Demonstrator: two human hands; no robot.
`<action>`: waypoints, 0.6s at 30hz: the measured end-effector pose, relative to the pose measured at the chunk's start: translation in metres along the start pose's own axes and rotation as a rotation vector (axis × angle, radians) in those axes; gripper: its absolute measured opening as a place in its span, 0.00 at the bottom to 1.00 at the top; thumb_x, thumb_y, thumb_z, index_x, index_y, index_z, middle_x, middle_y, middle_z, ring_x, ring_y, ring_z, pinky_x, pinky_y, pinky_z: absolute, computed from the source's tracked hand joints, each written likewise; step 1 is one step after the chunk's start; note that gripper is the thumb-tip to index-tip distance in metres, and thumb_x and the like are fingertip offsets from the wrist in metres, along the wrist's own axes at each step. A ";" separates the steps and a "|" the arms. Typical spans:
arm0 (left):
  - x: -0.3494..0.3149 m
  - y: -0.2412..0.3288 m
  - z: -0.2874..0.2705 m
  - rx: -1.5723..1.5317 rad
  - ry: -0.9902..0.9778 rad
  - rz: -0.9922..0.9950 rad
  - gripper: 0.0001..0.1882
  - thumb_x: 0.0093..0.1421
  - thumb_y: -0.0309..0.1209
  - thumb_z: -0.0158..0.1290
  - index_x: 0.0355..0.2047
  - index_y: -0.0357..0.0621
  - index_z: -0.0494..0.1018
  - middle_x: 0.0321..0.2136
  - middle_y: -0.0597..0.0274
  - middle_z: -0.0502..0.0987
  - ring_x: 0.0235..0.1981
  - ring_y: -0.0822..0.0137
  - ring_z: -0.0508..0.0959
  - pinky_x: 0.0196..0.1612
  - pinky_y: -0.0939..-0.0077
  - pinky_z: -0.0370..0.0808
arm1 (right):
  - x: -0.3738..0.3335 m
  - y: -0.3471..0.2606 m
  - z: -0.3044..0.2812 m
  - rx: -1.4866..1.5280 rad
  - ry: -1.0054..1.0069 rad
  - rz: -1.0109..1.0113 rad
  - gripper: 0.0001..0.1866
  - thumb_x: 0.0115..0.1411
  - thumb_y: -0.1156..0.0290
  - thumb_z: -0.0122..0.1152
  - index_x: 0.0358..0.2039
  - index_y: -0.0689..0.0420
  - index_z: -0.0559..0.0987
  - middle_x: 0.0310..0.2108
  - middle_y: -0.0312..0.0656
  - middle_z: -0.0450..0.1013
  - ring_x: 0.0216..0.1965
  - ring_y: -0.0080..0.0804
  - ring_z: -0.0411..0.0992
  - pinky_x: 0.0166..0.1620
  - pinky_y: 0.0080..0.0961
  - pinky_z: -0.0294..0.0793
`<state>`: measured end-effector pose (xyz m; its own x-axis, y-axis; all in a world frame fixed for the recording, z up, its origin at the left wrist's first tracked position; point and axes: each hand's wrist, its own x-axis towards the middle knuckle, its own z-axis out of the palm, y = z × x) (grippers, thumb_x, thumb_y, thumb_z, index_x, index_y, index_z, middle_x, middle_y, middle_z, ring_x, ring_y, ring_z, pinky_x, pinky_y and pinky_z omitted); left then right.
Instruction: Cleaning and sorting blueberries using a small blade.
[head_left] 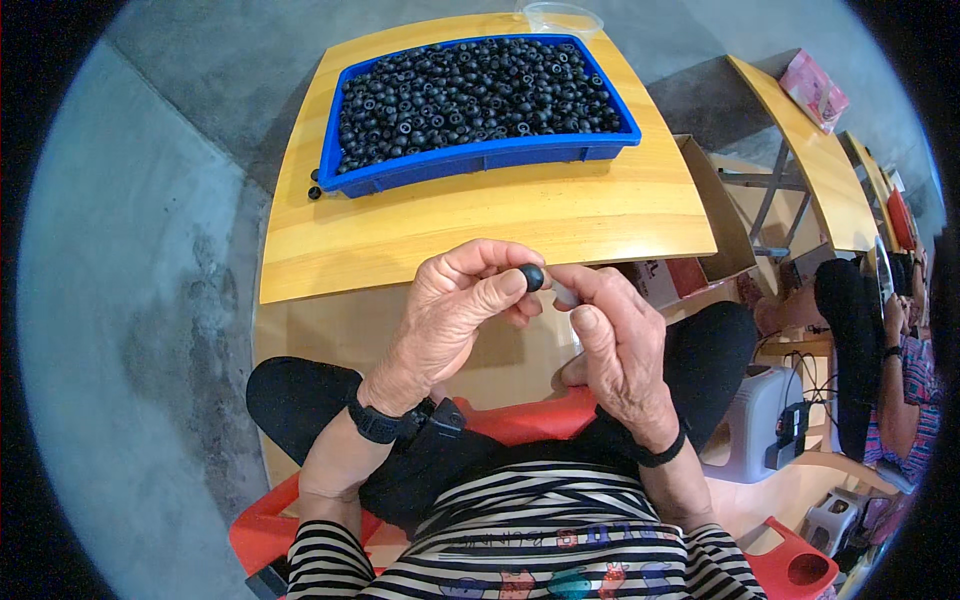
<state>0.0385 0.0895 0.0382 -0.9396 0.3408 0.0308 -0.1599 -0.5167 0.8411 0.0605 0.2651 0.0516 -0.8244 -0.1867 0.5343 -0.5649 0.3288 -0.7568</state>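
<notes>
Between the thumb and fingers of my left hand [438,318] is a small, round black knob-like piece [532,277], its smooth domed side showing. My right hand [622,345] is closed close beside it, pinching a small whitish piece [566,294] whose kind I cannot make out. The two hands meet just off the near edge of the wooden table [480,225], above my lap. On that table a blue plastic tray [490,157] is heaped with many similar black pieces [460,100], some showing ring-shaped hollow ends.
A few loose black pieces [314,192] lie left of the tray. Behind it sits a clear plastic bowl [562,18]. An open cardboard box [715,210] stands beside the table at the right. Farther right, another table [815,165] bears a pink bag [814,90], and another person [905,400] sits there.
</notes>
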 end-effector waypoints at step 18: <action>-0.001 0.000 -0.003 -0.089 -0.066 -0.030 0.09 0.56 0.25 0.54 0.37 0.36 0.71 0.28 0.58 0.77 0.27 0.73 0.77 0.30 0.83 0.76 | -0.002 -0.002 0.003 -0.174 -0.003 -0.121 0.09 0.53 0.70 0.59 0.32 0.62 0.75 0.21 0.43 0.68 0.22 0.37 0.68 0.26 0.29 0.68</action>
<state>0.0390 0.0870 0.0367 -0.9123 0.4071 0.0441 -0.2170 -0.5720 0.7910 0.0630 0.2621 0.0515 -0.7511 -0.2375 0.6160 -0.6458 0.4584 -0.6106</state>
